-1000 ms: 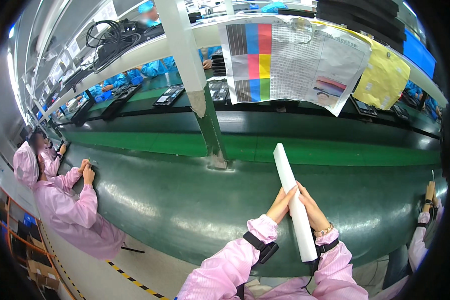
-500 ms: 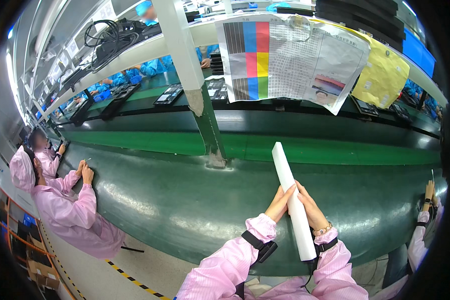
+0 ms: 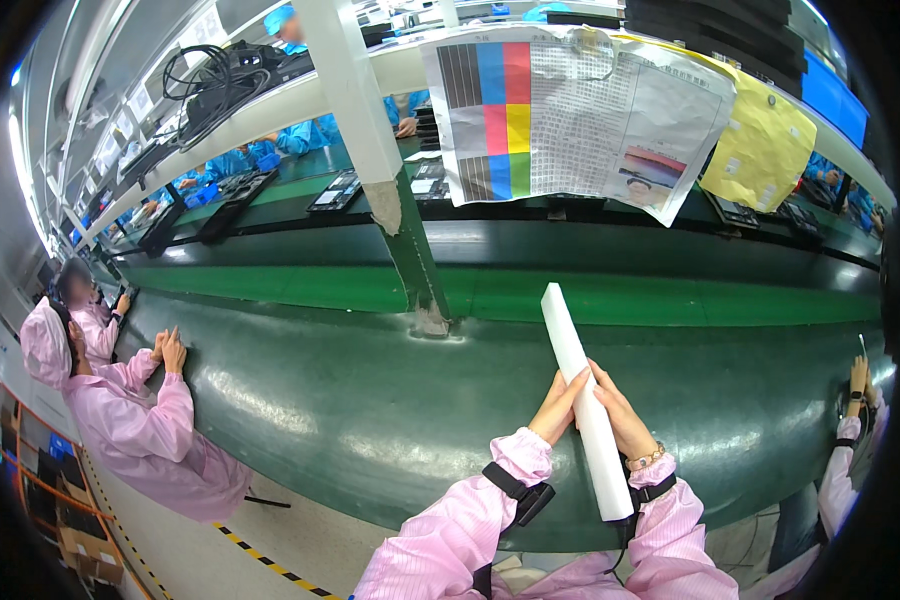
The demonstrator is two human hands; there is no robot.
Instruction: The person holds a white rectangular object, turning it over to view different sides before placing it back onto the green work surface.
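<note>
- Far left: co-worker in pink hooded smock (image 3: pixel 135 420) sits at the tabletop's curved edge, hands well apart from the bar.
- Left to center: green tabletop (image 3: pixel 300 400) gives a wide stretch between that co-worker and the left forearm.
- Center: white-and-green post (image 3: pixel 425 265) meets the tabletop, left of and beyond the hands.
- Behind: bright green strip (image 3: pixel 590 305) runs along the far side; bar's upper end overlaps it in view.
- Above: color-chart sheet (image 3: pixel 490 125) hangs from the shelf rail, apart from the bar.
- Right: tabletop room out to another co-worker's hand (image 3: pixel 858 376).
- Left hand (image 3: pixel 556 410): closed against bar's left side, thumb along it; other fingers partly hidden.
- White bar (image 3: pixel 598 455): held between both hands, slanting, lower end by right wrist; can't tell if it touches the tabletop.
- Right hand (image 3: pixel 625 420): closed against bar's right side, fingers pointing up and away.
</note>
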